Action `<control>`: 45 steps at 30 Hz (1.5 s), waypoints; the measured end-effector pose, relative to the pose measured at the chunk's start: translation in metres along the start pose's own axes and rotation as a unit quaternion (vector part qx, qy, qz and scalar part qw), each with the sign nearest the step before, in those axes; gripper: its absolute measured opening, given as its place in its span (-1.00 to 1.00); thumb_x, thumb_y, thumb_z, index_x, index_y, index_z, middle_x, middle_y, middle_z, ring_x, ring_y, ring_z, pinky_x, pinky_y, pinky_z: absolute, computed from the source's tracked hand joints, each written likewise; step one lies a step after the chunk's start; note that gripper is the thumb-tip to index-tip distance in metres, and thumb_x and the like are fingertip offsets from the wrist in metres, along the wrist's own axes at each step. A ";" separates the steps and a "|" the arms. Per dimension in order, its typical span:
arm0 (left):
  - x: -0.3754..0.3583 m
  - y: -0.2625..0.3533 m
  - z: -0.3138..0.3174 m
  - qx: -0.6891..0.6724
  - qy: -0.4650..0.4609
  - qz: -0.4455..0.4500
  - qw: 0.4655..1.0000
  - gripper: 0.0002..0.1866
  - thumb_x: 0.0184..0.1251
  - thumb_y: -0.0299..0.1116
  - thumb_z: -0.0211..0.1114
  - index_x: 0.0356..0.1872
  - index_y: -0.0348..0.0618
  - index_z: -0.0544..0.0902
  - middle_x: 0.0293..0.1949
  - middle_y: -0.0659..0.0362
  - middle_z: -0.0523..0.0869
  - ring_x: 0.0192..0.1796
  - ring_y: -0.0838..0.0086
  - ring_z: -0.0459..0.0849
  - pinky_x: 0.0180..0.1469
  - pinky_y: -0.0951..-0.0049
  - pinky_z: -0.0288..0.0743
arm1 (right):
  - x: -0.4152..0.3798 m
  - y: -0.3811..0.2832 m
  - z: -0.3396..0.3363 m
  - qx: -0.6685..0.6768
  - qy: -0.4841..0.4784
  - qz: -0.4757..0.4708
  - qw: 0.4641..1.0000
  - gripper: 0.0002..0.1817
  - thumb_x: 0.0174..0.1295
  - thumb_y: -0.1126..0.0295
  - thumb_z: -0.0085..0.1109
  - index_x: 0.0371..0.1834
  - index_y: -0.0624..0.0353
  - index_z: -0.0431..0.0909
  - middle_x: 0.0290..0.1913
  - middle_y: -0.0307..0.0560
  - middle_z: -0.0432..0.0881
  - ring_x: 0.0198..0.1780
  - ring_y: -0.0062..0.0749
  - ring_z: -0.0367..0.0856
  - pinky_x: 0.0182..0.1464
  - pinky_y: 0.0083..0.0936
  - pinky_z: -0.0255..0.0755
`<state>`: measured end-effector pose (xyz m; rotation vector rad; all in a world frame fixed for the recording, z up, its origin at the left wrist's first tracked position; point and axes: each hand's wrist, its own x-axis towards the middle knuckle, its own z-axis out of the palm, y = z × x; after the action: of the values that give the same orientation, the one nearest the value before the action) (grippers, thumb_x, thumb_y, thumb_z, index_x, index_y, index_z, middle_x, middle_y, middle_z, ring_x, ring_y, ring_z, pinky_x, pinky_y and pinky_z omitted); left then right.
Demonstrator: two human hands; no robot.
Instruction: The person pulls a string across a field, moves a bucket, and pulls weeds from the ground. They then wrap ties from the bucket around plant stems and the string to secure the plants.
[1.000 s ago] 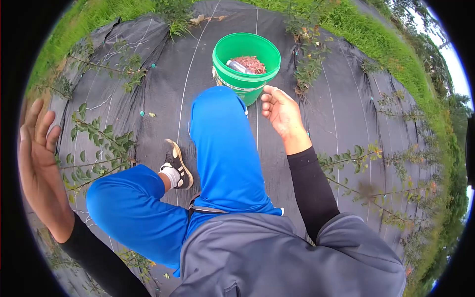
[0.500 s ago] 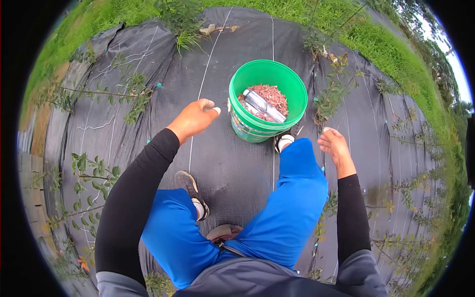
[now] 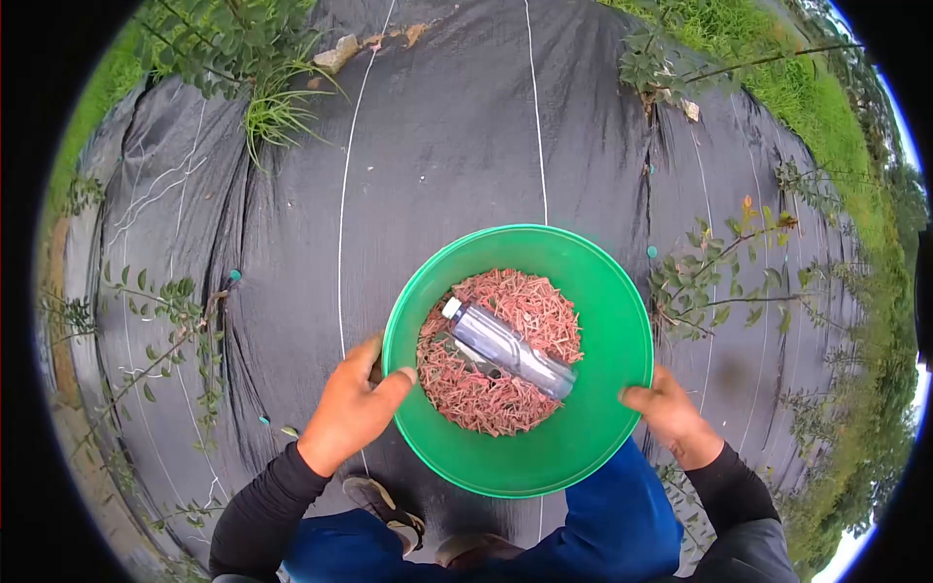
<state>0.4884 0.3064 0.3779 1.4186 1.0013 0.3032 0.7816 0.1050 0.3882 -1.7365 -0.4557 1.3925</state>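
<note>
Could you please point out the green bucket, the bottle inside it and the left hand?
Green bucket (image 3: 515,464), head view: on its inner wall.
Bottle (image 3: 512,351), head view: middle of its body.
Left hand (image 3: 351,404), head view: back of the hand.

Outdoor planting ground in even daylight. A black ground sheet (image 3: 447,146), creased toward its left and right sides, forms the floor; thin white lines (image 3: 341,243) run lengthwise along it. Small turquoise discs (image 3: 652,252) dot the sheet, and leafy shrubs (image 3: 209,44) rise along both its sides. A pale stone (image 3: 336,54) lies at its far end. Bright green grass (image 3: 836,107) borders its right side, with darker trees (image 3: 904,209) and pale sky (image 3: 890,97) beyond.
</note>
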 end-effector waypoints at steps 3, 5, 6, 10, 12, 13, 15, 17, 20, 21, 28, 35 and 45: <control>0.018 0.055 -0.017 0.059 0.021 -0.017 0.998 -0.59 0.21 -0.37 0.15 0.05 -0.39 0.45 -0.21 0.11 0.59 -0.22 0.54 0.52 -0.12 0.49 0.42 | 0.026 -0.038 -0.009 0.020 -0.035 -0.027 0.999 -0.51 0.03 0.60 -0.01 0.13 0.31 0.34 -0.07 -0.13 0.52 -0.08 -0.48 0.48 -0.03 -0.53 0.37; 0.047 0.095 -0.037 0.001 0.047 -0.075 0.996 -0.57 0.24 -0.39 0.13 0.11 -0.40 0.42 -0.17 0.12 0.60 -0.17 0.55 0.53 -0.07 0.52 0.41 | 0.060 -0.080 0.000 0.072 -0.070 -0.038 0.994 -0.48 0.03 0.58 0.01 0.15 0.32 0.29 -0.10 -0.11 0.51 -0.11 -0.47 0.48 -0.05 -0.53 0.39; 0.067 0.112 -0.047 0.008 0.060 -0.068 0.996 -0.57 0.24 -0.39 0.13 0.11 -0.40 0.42 -0.17 0.12 0.60 -0.17 0.55 0.53 -0.07 0.52 0.41 | 0.079 -0.103 0.005 0.074 -0.082 -0.048 0.993 -0.48 0.03 0.58 0.01 0.15 0.32 0.29 -0.10 -0.11 0.51 -0.11 -0.47 0.48 -0.05 -0.53 0.39; 0.163 0.163 -0.065 -0.002 0.219 0.066 0.974 -0.52 0.27 -0.40 0.13 0.19 -0.42 0.35 0.09 0.01 0.51 0.10 0.45 0.49 0.09 0.49 0.35 | 0.169 -0.172 0.011 0.131 -0.079 -0.051 0.987 -0.48 0.02 0.58 0.01 0.13 0.35 0.23 -0.15 -0.08 0.48 -0.15 -0.39 0.54 -0.21 -0.40 0.53; 0.222 0.156 -0.066 0.225 0.343 0.174 0.896 -0.51 0.23 -0.40 0.14 0.19 -0.35 0.36 0.18 -0.09 0.43 0.19 0.25 0.44 0.20 0.35 0.29 | 0.224 -0.198 0.013 0.148 -0.105 -0.046 0.982 -0.52 0.01 0.60 0.00 0.08 0.37 0.23 -0.15 0.01 0.48 -0.20 -0.30 0.58 -0.27 -0.26 0.58; 0.234 0.175 -0.049 0.333 0.369 0.202 0.844 -0.52 0.22 -0.41 0.14 0.19 -0.31 0.38 0.18 -0.11 0.43 0.21 0.16 0.41 0.23 0.29 0.26 | 0.246 -0.211 0.015 0.145 -0.132 -0.042 0.980 -0.52 0.01 0.60 0.00 0.08 0.37 0.23 -0.15 0.01 0.48 -0.20 -0.30 0.58 -0.27 -0.26 0.58; 0.266 0.191 0.007 0.428 0.368 0.219 0.796 -0.53 0.16 -0.40 0.17 0.15 -0.16 0.45 0.17 -0.12 0.42 0.23 0.00 0.37 0.28 0.10 0.19 | 0.284 -0.230 0.027 0.116 -0.014 -0.027 0.993 -0.65 0.04 0.59 -0.04 -0.05 0.29 0.34 -0.20 0.01 0.52 -0.20 -0.23 0.62 -0.20 -0.09 0.59; 0.303 0.183 0.036 0.407 0.303 0.213 0.835 -0.68 0.17 -0.36 0.18 -0.02 -0.14 0.59 0.03 -0.02 0.56 0.15 0.07 0.46 0.24 0.04 0.22 | 0.329 -0.238 0.028 0.122 0.023 0.014 0.992 -0.70 0.08 0.56 -0.07 -0.08 0.33 0.38 -0.27 0.03 0.57 -0.29 -0.20 0.64 -0.27 -0.12 0.61; 0.343 0.178 0.057 0.392 0.352 0.235 0.817 -0.77 0.08 -0.38 0.15 -0.23 -0.09 0.66 -0.21 0.15 0.69 -0.09 0.31 0.61 0.10 0.18 0.34 | 0.358 -0.242 0.020 0.124 0.041 0.050 0.990 -0.71 0.15 0.48 -0.07 -0.06 0.36 0.40 -0.25 0.06 0.59 -0.29 -0.18 0.64 -0.32 -0.19 0.62; 0.352 0.180 0.060 0.376 0.392 0.166 0.823 -0.78 0.05 -0.39 0.15 -0.26 -0.08 0.66 -0.26 0.16 0.69 -0.15 0.30 0.62 0.02 0.20 0.36 | 0.350 -0.243 0.023 0.111 0.045 0.029 0.992 -0.71 0.18 0.43 -0.06 -0.06 0.35 0.37 -0.22 0.06 0.58 -0.30 -0.18 0.64 -0.37 -0.22 0.61; 0.362 0.183 0.061 0.391 0.439 0.098 0.803 -0.79 -0.04 -0.36 0.14 -0.32 -0.10 0.61 -0.44 0.15 0.65 -0.33 0.24 0.61 -0.19 0.23 0.38 | 0.345 -0.246 0.029 0.060 0.084 0.038 0.994 -0.67 0.19 0.42 -0.09 -0.01 0.32 0.19 -0.15 0.13 0.52 -0.26 -0.16 0.62 -0.41 -0.24 0.61; 0.369 0.184 0.052 0.399 0.422 0.100 0.808 -0.72 -0.05 -0.36 0.14 -0.23 -0.06 0.61 -0.33 0.16 0.65 -0.23 0.25 0.60 -0.11 0.20 0.37 | 0.355 -0.238 0.033 0.057 0.131 0.034 0.989 -0.56 0.09 0.55 -0.05 0.02 0.42 0.08 -0.16 0.24 0.47 -0.34 -0.18 0.65 -0.54 -0.30 0.62; 0.358 0.178 0.052 0.403 0.352 0.148 0.832 -0.69 0.11 -0.31 0.06 -0.11 -0.03 0.62 -0.13 0.20 0.69 -0.12 0.29 0.65 -0.08 0.20 0.42 | 0.231 -0.269 0.017 -0.061 0.218 -0.156 0.961 -0.48 0.18 0.18 0.13 0.08 0.36 0.35 -0.17 0.09 0.56 -0.30 -0.37 0.57 -0.26 -0.50 0.47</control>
<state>0.8005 0.5614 0.3903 2.3306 1.6219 0.7269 0.8968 0.4336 0.4565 -1.9080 -0.5479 0.7438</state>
